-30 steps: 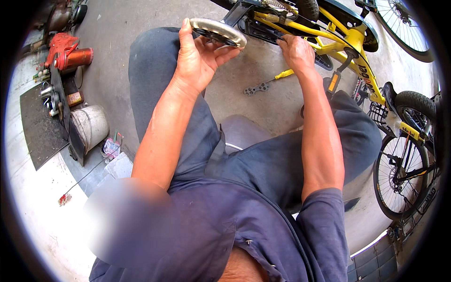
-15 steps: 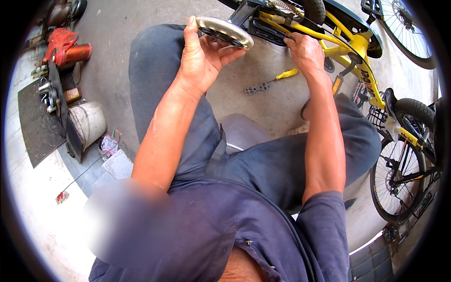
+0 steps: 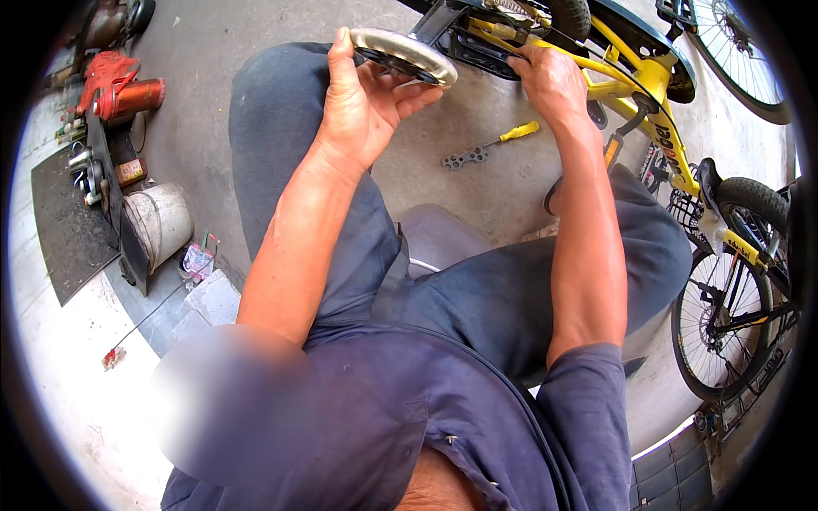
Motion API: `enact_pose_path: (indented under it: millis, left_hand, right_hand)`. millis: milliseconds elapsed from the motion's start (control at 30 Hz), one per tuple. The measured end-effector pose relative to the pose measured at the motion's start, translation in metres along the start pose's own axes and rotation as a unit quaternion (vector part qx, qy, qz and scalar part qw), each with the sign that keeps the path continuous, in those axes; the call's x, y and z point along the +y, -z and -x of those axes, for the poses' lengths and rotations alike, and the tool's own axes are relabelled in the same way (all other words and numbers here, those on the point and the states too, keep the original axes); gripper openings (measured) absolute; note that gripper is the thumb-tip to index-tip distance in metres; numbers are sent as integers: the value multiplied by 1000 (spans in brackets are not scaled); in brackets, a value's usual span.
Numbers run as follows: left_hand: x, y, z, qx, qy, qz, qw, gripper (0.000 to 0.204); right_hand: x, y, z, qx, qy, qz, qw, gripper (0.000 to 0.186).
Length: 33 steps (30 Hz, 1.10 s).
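Observation:
My left hand (image 3: 365, 102) grips a small training wheel (image 3: 407, 53) with a pale rim and dark hub, its thumb up along the edge and its fingers underneath. A black bracket (image 3: 439, 30) joins the wheel to a yellow children's bicycle (image 3: 650, 89) that lies tilted at the top. Right of the wheel, my right hand (image 3: 552, 85) is closed at the bicycle's frame, beside a long black part (image 3: 486, 55). Its back hides whatever the fingers pinch. Below, between my knees, a yellow-handled screwdriver (image 3: 518, 131) lies against a grey multi-hole spanner (image 3: 464, 160) on the floor.
Another bicycle's wheel (image 3: 722, 328) stands at the right, with one more wheel (image 3: 740, 55) at the upper right. To the left are a red can (image 3: 136, 98), a white bucket (image 3: 160, 221) and a dark mat (image 3: 72, 226). My bent legs flank the work area.
My right hand has shifted slightly up and left along the frame. My left hand and the training wheel have moved only a touch.

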State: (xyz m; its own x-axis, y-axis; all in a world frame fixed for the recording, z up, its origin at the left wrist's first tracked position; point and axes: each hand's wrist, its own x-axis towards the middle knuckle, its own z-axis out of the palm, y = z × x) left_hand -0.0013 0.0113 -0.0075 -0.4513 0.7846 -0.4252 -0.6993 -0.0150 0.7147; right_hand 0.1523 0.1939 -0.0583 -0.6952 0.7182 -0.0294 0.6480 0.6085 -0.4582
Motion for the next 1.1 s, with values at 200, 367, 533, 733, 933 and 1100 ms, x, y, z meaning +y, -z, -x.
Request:
enact_pose_path:
  millis: [200,367,533,733,933,1100]
  left_hand:
    - [0,0,1,-2,-1,4,1000,91]
    - [0,-1,1,1,-1,5,1000,91]
    - [0,0,1,-2,1,2,1000,91]
    - [0,0,1,-4,3,0,1000,91]
    - [1,0,1,3,10,5,1000,91]
    - [2,0,1,5,14,6,1000,92]
  right_hand:
    - [-7,7,-5,8,18,9,1000,27]
    - [-20,16,-14,10,36,35,999,27]
    - [-31,17,-19,11,27,40,999,27]
    - [-20,10,-18,-10,19,76,997,29]
    - [-15,4,-13,-16,-3,75,997,31]
    - [-16,3,-11,-12,-15,66,998,32]
